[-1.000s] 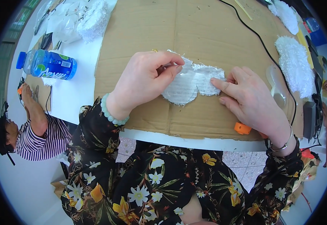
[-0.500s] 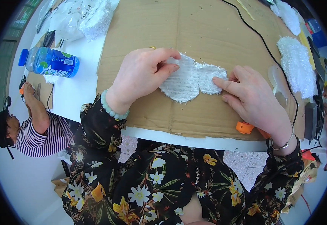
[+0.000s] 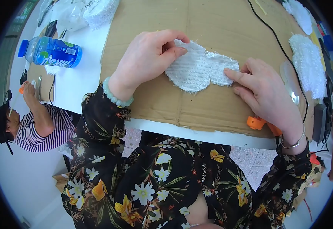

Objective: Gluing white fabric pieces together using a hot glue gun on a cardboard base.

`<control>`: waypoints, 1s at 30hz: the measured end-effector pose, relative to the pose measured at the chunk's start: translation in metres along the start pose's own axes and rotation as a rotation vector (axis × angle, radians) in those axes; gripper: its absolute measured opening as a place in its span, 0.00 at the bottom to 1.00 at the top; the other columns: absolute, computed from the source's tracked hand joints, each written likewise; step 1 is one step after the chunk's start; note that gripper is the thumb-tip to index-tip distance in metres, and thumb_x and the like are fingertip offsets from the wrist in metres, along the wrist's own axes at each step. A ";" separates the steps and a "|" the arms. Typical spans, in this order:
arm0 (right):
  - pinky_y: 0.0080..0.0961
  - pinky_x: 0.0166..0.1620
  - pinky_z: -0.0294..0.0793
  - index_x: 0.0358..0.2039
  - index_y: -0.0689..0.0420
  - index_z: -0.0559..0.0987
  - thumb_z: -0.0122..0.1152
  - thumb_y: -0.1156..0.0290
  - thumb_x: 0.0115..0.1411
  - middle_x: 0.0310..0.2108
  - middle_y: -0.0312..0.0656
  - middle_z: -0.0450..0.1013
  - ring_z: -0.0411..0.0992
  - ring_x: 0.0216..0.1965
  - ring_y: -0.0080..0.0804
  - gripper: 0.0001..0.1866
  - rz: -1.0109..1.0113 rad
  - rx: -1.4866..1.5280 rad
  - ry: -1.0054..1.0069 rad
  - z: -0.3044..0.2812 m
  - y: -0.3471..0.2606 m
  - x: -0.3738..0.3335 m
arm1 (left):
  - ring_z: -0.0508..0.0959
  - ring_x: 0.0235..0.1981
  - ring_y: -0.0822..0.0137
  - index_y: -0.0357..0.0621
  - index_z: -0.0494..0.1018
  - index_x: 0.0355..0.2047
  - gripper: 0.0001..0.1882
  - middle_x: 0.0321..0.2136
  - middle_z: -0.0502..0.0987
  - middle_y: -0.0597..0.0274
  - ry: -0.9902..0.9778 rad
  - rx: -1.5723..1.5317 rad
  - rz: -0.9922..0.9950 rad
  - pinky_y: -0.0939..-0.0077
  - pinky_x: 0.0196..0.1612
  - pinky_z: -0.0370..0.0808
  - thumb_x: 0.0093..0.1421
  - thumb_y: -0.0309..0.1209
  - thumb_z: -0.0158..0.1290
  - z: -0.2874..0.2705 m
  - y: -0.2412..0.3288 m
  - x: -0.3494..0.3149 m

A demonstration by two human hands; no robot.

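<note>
A white piece of fuzzy-edged fabric (image 3: 191, 68), ribbed on its upper face and notched at the middle, lies flat on the brown cardboard (image 3: 151, 103). At its left lobe, my left hand (image 3: 147, 55) rests with the thumb and forefinger apart on the fabric and the other fingers curled under. My right hand (image 3: 265, 86) touches the narrower right end with an outstretched forefinger, its thumb held apart on the cardboard. Under my right wrist sits an orange tool (image 3: 255, 122), largely covered, so its kind is unclear.
A blue-labelled bottle (image 3: 55, 52) lies on the white table at left. White fluffy pieces (image 3: 307, 65) line the right side beside a black cable (image 3: 279, 42). A black adapter (image 3: 319, 123) is at the right edge. Another person (image 3: 36, 126) works at far left.
The whole view has shifted a little, so the tabletop sits higher and slightly right. Both hands keep nearly the same place on the fabric.
</note>
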State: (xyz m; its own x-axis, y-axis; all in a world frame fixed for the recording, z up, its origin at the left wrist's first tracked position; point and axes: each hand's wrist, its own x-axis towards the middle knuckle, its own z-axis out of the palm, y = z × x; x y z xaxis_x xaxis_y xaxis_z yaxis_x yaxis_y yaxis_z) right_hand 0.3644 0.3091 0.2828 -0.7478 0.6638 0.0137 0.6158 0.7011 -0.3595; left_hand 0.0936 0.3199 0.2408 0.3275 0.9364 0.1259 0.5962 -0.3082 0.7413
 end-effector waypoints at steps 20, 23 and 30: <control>0.32 0.39 0.63 0.39 0.55 0.78 0.60 0.75 0.49 0.29 0.40 0.66 0.66 0.34 0.38 0.14 -0.021 -0.197 0.002 -0.001 -0.010 0.006 | 0.75 0.22 0.61 0.45 0.74 0.31 0.07 0.18 0.73 0.61 0.162 0.356 0.246 0.68 0.25 0.69 0.51 0.30 0.57 0.000 -0.004 -0.002; 0.32 0.39 0.62 0.38 0.55 0.78 0.60 0.75 0.48 0.29 0.41 0.66 0.65 0.34 0.38 0.14 -0.045 -0.237 0.005 -0.003 -0.013 0.007 | 0.75 0.24 0.61 0.46 0.74 0.30 0.06 0.19 0.73 0.61 0.226 0.475 0.329 0.68 0.26 0.70 0.51 0.29 0.56 -0.009 -0.004 -0.002; 0.33 0.38 0.62 0.37 0.56 0.77 0.60 0.75 0.48 0.29 0.41 0.65 0.65 0.34 0.39 0.13 -0.060 -0.246 0.022 0.000 -0.012 0.005 | 0.75 0.22 0.60 0.44 0.74 0.29 0.05 0.18 0.73 0.61 0.276 0.346 0.394 0.68 0.26 0.70 0.51 0.28 0.56 -0.021 0.017 -0.026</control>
State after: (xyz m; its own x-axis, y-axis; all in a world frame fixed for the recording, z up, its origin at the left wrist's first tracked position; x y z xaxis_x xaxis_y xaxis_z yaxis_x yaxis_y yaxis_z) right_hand 0.3529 0.3044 0.2868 -0.7810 0.6225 0.0500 0.6141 0.7801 -0.1198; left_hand 0.0802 0.2942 0.2640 0.3977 0.7352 0.5489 0.6882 -0.6347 0.3515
